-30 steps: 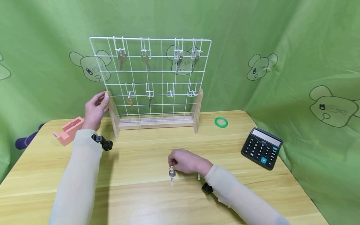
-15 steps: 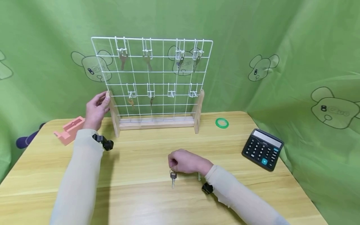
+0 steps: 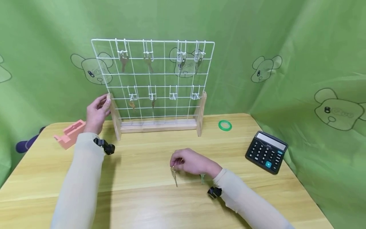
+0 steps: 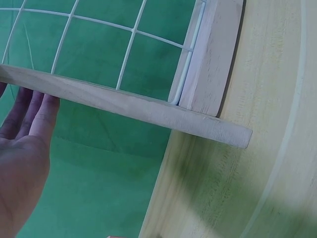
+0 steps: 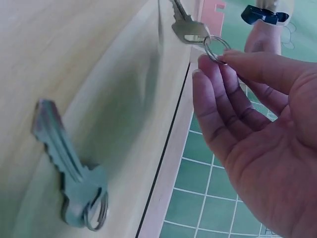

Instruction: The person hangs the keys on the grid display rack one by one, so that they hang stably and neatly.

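Two hands at work before one white wire grid rack (image 3: 152,81) on a wooden base, standing at the far middle of a wooden table (image 3: 143,197).

Left hand (image 3: 98,112): fingers straight, resting against the rack's left wooden upright; it grips nothing. The left wrist view shows the fingers (image 4: 29,116) laid flat beside the post.

Right hand (image 3: 192,163): in front of the rack, low over the table, pinching the ring of a key (image 3: 173,176) between thumb and fingertip. The right wrist view shows the key (image 5: 187,27) hanging from its ring with the blade away from the palm.

Second key (image 5: 69,178): lies flat on the table nearer than the rack, just beside the right hand.

Rack contents: four hooks in the upper row, each with a key; four in the lower row, the two left ones with keys, the two right ones apparently bare.

Handling note, as a judgement: keep the pinch on the ring alone so the key hangs free, and keep the left hand steadying the upright against tipping.

Right of the rack: a green tape roll (image 3: 225,125), then a black calculator (image 3: 266,151). Left of the rack: a pink holder (image 3: 70,133).

Writing: none legible; the calculator's markings are too small to read.
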A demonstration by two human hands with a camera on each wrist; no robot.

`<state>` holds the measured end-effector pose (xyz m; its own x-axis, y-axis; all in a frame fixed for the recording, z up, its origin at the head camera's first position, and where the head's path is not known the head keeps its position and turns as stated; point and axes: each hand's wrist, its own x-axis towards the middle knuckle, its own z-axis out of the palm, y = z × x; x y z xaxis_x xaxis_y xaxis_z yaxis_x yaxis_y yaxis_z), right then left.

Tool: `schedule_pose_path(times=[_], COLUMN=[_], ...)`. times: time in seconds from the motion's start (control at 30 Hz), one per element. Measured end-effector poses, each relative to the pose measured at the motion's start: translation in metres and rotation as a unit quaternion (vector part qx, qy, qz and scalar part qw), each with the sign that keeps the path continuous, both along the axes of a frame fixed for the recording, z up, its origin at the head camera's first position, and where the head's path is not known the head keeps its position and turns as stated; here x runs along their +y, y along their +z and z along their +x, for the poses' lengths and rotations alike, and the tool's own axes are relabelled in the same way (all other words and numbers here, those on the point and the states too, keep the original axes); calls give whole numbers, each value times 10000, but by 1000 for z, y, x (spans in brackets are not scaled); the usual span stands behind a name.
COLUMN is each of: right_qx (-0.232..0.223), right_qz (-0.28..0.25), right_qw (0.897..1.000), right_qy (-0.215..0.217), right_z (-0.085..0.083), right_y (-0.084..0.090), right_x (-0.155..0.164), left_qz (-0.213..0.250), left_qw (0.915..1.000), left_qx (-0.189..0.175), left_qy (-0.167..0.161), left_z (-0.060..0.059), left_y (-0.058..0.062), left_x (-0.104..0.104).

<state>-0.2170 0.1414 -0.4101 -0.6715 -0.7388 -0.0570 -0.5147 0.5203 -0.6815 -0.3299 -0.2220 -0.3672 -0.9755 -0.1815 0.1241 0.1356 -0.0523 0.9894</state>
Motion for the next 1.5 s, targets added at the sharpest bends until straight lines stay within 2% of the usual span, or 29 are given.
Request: schedule_pose_path(times=[0.23,0.53,0.83,1.5], right_qx=[148,172,287,453], right_qz=[-249,-281,-634,-927], right_qw=[9994,9978,9947,9888], right_qy=[-169,-578,-751,-1079], right_z=[-1,-3,-9,-21], right_y=[4,15,23,37], right_x=[4,3,6,7], left_qz=[57,17,-11,19], left_qw=[10000,10000,10000,10000], left_qx=[26,4,44,4], left_qy=[-31,-10,15,18], left_z=[0,1,1,3], left_y=[1,1,0,1], left_x=[2,0,0,1])
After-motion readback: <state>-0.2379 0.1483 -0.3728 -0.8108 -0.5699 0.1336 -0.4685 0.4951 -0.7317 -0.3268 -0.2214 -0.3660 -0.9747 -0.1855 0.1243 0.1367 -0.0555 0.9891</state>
